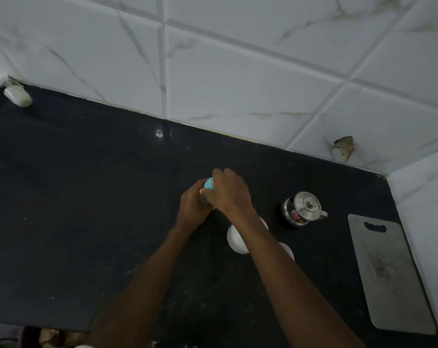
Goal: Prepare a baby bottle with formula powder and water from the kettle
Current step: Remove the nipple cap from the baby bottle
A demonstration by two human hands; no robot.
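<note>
1. Most of the baby bottle (208,184) is hidden behind the two hands; only a light blue rounded part and a sliver of darker body below it can be seen, so its fill level cannot be told
2. A white round container (236,239) is partly covered by the right forearm, and a second pale rim (288,249) showing just past that forearm is too little exposed to be identified
3. The scene is dim; a small sticker on the steel kettle (303,208) is visible but cannot be read, and the lower left corner beyond the worktop (87,197) edge is blurred and cut off
4. The bottle is placed near the middle of the black worktop, between the hands, with the kettle well apart to its right and the white container near it, towards the person
5. The left hand (192,205) is wrapped around the bottle's body from the left, fingers curled closed on it
6. The right hand (229,190) is laid over the bottle's blue top from the right, fingers bent down around it in a closed grip
7. A grey cutting board (393,285) is lying flat at the right edge of the worktop, and a small white object (18,96) is seen at the far left corner against the tiled wall (238,71)
</note>
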